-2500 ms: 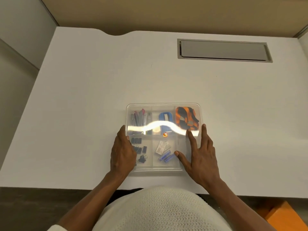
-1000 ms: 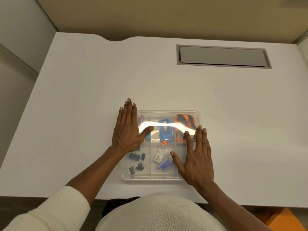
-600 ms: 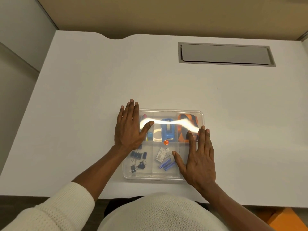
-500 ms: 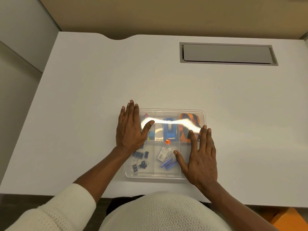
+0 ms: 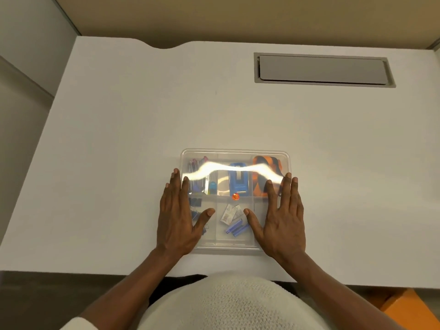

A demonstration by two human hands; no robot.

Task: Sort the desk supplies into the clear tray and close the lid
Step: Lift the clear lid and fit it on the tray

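The clear tray (image 5: 235, 247) lies on the white desk (image 5: 119, 139) near its front edge, in front of the person, and its lid (image 5: 235, 154) is on top; a bright streak of light runs across the lid. All places below are given from this tray.

On the left side of the tray, the left hand (image 5: 177, 219) lies flat with the fingers spread wide, holding nothing. Its palm covers the left edge and the thumb reaches over the lid. Under this hand, in the near left compartment, the dark binder clips (image 5: 196, 202) are partly hidden. In the far left compartment there are thin pens or similar sticks (image 5: 197, 163); what they are exactly cannot be told.

In the far middle compartment sits a blue stapler (image 5: 238, 181), with a small orange-red spot (image 5: 235, 196) at its near end. In the near middle compartment lie two small white packets (image 5: 231, 212) with print too small to read, and blue staple boxes (image 5: 237, 228).

In the far right compartment is an orange and black object (image 5: 259, 167). The right hand (image 5: 283, 222) lies flat and wide open on the right side of the tray, also empty, hiding the near right compartment.

Far behind the tray to the right, a grey cable hatch (image 5: 321, 70) is set in the desk.
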